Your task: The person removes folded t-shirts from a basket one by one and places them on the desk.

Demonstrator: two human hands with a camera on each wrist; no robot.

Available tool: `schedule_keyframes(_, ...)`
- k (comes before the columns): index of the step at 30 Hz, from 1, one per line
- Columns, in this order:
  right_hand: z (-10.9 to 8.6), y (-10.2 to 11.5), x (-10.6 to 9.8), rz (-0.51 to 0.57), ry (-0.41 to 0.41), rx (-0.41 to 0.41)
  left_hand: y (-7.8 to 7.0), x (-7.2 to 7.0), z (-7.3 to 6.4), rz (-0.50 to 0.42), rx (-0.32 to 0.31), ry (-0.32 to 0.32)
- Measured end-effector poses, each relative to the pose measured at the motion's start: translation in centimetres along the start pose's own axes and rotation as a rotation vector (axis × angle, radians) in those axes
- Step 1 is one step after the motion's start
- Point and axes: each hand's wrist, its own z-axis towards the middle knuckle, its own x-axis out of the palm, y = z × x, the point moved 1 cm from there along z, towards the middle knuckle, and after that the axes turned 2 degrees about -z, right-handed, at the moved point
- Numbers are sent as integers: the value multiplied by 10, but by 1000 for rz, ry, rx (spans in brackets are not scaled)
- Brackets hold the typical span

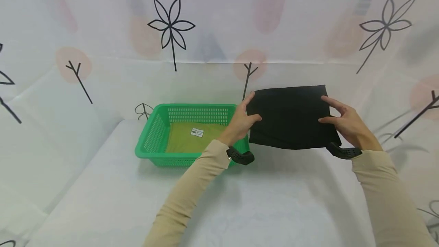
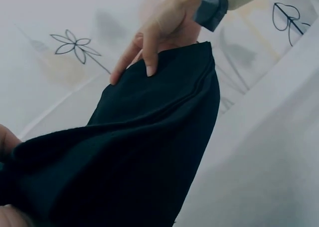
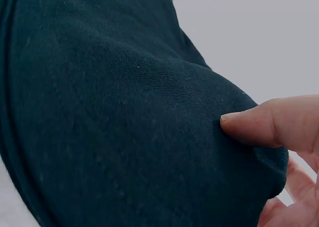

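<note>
A folded black cloth (image 1: pixel 289 119) hangs in the air between both hands, to the right of a green basket (image 1: pixel 181 155). The left hand (image 1: pixel 238 123) grips its left edge, thumb on the near face and the other fingers at the edge or behind. At the opposite edge the right hand (image 1: pixel 348 123) pinches it the same way. The left wrist view shows several layers in the folded cloth (image 2: pixel 149 117). Up close in the right wrist view, the right thumb (image 3: pixel 259 124) presses into the soft fabric.
Inside the basket lies a flat yellow-green item (image 1: pixel 181 136) with a white printed label (image 1: pixel 197 132). The basket stands on a white-covered table (image 1: pixel 274 201). Behind it hangs a pale sheet (image 1: pixel 212 29) printed with flowers. The left forearm passes in front of the basket's right side.
</note>
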Motion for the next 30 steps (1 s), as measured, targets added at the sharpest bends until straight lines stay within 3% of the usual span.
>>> schedule_keyframes(12,12,-31,0,-32,-23,23,32,24,4,62,-91,-158)
schedule_keyframes(21,14,-50,3,-22,-43,71,54,41,4,97,-116,-239)
schedule_keyframes(30,17,-75,20,24,-48,91,72,47,2,138,-201,-333)
